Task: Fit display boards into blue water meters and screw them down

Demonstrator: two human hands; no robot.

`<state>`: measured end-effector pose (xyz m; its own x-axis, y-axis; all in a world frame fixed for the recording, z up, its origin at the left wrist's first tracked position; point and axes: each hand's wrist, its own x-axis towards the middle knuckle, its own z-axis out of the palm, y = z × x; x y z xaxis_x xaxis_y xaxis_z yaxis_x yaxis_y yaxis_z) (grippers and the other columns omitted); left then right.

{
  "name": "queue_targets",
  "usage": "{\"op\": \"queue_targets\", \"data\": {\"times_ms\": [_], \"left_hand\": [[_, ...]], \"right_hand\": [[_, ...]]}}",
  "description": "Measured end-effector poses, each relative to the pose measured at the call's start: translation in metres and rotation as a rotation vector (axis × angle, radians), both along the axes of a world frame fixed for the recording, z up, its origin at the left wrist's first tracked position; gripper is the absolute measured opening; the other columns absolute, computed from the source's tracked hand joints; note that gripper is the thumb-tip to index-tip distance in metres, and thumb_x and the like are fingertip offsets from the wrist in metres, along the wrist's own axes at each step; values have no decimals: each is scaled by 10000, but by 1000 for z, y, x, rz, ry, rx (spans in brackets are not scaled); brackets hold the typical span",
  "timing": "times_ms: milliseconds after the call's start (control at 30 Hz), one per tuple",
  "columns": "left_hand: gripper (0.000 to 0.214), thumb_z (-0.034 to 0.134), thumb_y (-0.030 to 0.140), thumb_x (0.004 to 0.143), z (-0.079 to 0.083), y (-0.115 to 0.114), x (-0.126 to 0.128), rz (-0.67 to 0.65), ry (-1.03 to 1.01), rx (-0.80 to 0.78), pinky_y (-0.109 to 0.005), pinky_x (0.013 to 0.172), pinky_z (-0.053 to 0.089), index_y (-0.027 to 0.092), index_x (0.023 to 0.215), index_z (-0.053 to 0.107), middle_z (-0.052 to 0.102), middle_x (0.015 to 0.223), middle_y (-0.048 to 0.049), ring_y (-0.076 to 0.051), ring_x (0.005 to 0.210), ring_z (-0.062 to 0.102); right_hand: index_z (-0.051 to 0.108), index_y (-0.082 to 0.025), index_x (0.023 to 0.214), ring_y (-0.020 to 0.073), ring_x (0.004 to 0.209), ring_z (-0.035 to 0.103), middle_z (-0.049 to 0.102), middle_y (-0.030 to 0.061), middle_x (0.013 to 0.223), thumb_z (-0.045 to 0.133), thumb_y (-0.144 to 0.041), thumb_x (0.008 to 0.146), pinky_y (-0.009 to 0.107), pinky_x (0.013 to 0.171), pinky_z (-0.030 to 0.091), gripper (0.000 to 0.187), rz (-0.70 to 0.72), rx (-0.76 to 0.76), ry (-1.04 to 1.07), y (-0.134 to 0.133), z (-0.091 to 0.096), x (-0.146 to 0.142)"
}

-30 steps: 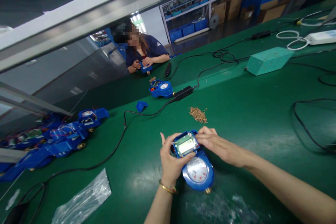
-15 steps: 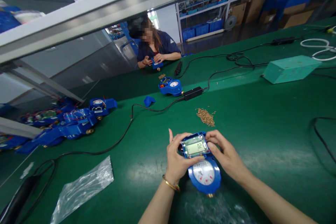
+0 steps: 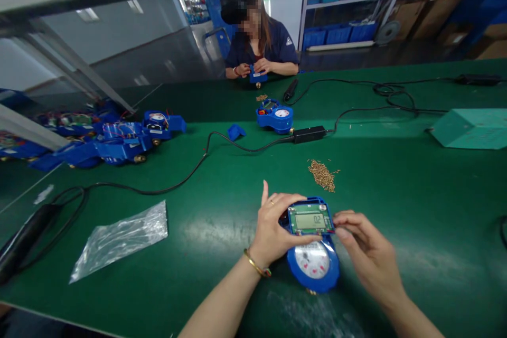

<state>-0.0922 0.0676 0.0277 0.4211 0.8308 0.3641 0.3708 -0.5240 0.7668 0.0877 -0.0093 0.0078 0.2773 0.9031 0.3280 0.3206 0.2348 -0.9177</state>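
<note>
One blue meter [image 3: 315,257], near edge of the green table [image 3: 214,232]: round white dial with red marks at its lower part, brass-coloured fitting below, uncovered rectangular housing above. In the housing, one green circuit board [image 3: 293,211] with a grey display [image 3: 309,221] that shows digits. One left hand [image 3: 277,229], clamped on the blue meter: fingers around the housing's left and upper side, thumb laid across beneath the display; ring on a finger, gold-coloured bracelet [image 3: 255,263] at the wrist. One right hand [image 3: 366,245], at the housing's right edge, thumb and fingertips slightly apart; whether they grip anything cannot be told. Just beyond the housing, one loose pile of small brass-coloured screws [image 3: 322,175]. Farther off, one black cable with an inline black box [image 3: 309,134], a second meter [image 3: 276,118] beside it, and one small blue cap [image 3: 236,132]. Left side: several blue meter bodies with exposed wiring [image 3: 122,142], in a cluster; nearer, one clear plastic bag [image 3: 124,237], lying flat. Right side: one turquoise box [image 3: 471,128]. Across the table, one co-worker [image 3: 257,50] in a dark blue top, both hands on a blue part [image 3: 258,75].
</note>
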Motion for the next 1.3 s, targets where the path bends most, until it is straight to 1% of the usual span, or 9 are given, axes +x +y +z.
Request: {"op": "queue_targets", "data": {"times_ms": [133, 267, 367, 500, 633, 833, 967, 1200, 1300], "left_hand": [[556, 880, 447, 607, 1, 0, 0, -13, -1, 0, -595, 1235, -56, 267, 1088, 666, 746, 1011, -5, -226, 944, 695], [594, 893, 456, 578, 1, 1, 0, -13, -3, -12, -588, 1237, -60, 265, 1093, 667, 747, 1038, -11, -235, 959, 690], [592, 887, 456, 583, 1, 2, -1, -20, -8, -5, -568, 1248, -19, 256, 1097, 670, 745, 1049, -23, -238, 967, 688], [591, 887, 445, 587, 1, 2, 0, -30, -22, 12, -543, 1256, 14, 241, 1097, 668, 746, 1031, -22, -223, 953, 690], [579, 863, 490, 613, -1, 2, 1, -50, -22, -2, -568, 1249, 13, 250, 1101, 663, 746, 1039, -18, -227, 970, 688], [621, 864, 533, 605, -5, 4, 0, -75, -47, 24, -564, 1239, -84, 240, 1110, 652, 738, 1042, -6, -216, 983, 678], [628, 870, 525, 601, -6, 4, 0, -79, -51, 38, -533, 1250, -54, 237, 1113, 647, 733, 1027, -3, -204, 983, 676], [621, 863, 533, 608, -8, 2, 2, -59, -99, 61, -540, 1253, -23, 223, 1106, 656, 738, 1016, -16, -204, 957, 688], [626, 868, 538, 597, -9, 2, 1, -48, -111, 56, -554, 1251, -21, 226, 1099, 662, 739, 1006, -18, -208, 947, 693]], "right_hand": [[662, -267, 885, 158, 809, 646, 650, 22, 855, 631, -312, 912, 215, 664, 538, 61, 146, 9, -3, 5, 6, 14], [675, -273, 956, 181, 839, 658, 686, 27, 865, 616, -272, 922, 259, 700, 539, 69, 258, 6, -211, 9, 14, 30], [668, -283, 999, 172, 835, 667, 695, 14, 882, 620, -238, 920, 256, 710, 532, 103, 344, -12, -316, 12, 22, 39], [662, -283, 957, 160, 829, 656, 688, 9, 889, 600, -220, 930, 241, 709, 522, 93, 454, -40, -327, 19, 30, 44], [672, -268, 920, 171, 810, 642, 670, 19, 838, 603, -221, 927, 248, 700, 518, 85, 518, -33, -265, 27, 30, 46], [664, -255, 869, 148, 781, 623, 654, 9, 796, 619, -265, 922, 210, 711, 525, 70, 509, -18, -153, 29, 29, 43], [663, -251, 825, 138, 775, 632, 659, -3, 780, 628, -302, 913, 193, 729, 523, 107, 491, -72, -192, 28, 31, 44], [670, -212, 734, 175, 694, 632, 649, 26, 698, 636, -480, 878, 254, 640, 556, 306, 461, -200, -172, 29, 21, 45], [678, -215, 737, 178, 714, 648, 650, 18, 673, 660, -433, 869, 263, 702, 575, 255, 398, -176, -133, 25, 17, 40]]}}
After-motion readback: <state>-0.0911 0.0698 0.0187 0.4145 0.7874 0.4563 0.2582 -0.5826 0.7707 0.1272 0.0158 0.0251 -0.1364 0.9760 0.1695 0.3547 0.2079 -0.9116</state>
